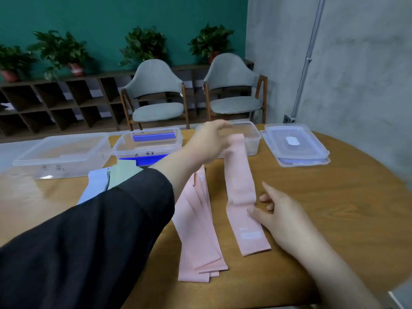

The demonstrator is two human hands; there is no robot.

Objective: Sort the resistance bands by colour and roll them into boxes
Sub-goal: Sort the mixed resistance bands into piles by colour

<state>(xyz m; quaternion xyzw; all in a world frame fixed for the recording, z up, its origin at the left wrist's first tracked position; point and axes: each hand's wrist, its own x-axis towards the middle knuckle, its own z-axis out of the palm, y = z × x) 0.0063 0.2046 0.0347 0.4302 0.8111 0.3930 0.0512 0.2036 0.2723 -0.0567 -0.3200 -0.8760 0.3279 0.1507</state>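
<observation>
At centre frame the left hand [209,141] pinches the far end of a long pink fabric resistance band [242,192], lifting it off the round wooden table [334,208]. The right hand [276,210], fingers loose, presses its middle. Rolling looks about to start; next, curl the lifted end tightly toward the clear plastic box [253,139] behind.

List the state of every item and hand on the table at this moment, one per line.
left hand: grips the far end of the single pink band, lifting it
right hand: fingers press the band's middle to the table
single pink band: unrolled, far end raised
pink band pile: flat, fanned, untouched
blue band box: open, blue bands inside
left box: open
box behind left hand: open
stacked lids: lying flat
</observation>
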